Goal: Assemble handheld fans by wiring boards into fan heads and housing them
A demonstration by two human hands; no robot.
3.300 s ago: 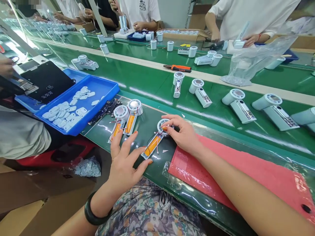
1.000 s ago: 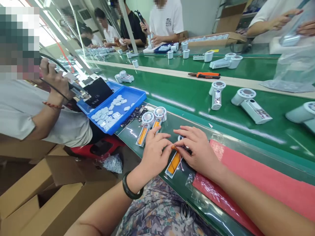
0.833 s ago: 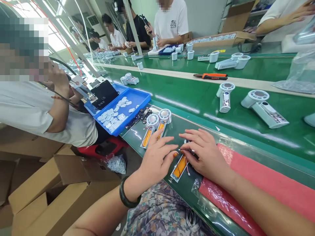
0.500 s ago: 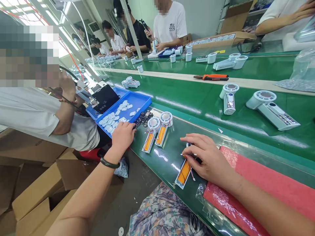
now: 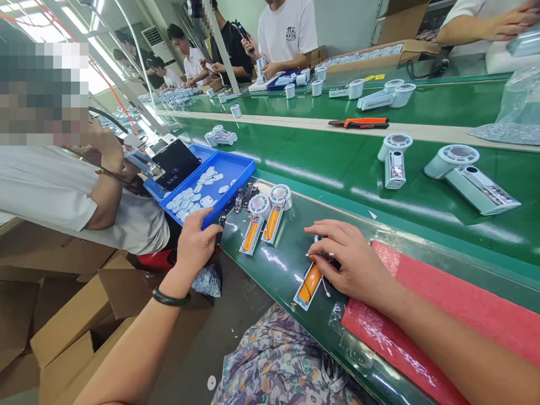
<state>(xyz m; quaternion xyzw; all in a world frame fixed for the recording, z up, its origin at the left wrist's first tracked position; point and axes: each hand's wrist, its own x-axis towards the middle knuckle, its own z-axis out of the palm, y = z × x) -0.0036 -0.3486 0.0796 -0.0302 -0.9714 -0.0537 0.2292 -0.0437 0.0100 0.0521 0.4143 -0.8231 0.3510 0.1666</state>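
My left hand (image 5: 196, 239) is by the front corner of the blue tray (image 5: 242, 169), its thumb and fingers closed on a small black circuit board (image 5: 220, 229). More dark circuit boards (image 5: 248, 194) lie at the tray's side. My right hand (image 5: 341, 256) grips the head end of an opened handheld fan (image 5: 310, 286), whose orange battery and loose wires show; the fingers hide most of the head. Between my hands, two opened fans (image 5: 252, 233) with orange batteries lie side by side on the green bench.
Small white plastic pieces (image 5: 185, 199) fill part of the tray. A red padded sheet (image 5: 422, 304) lies under my right forearm. Beyond are fans (image 5: 481, 180) on the green belt (image 5: 304, 152) and orange-handled pliers (image 5: 358, 123). A co-worker (image 5: 122, 208) sits at left, near cardboard boxes (image 5: 84, 315).
My left hand has drawn back to the left from the pile of circuit boards, with one board at its fingertips. My right hand stays on the fan; the view has shifted slightly.
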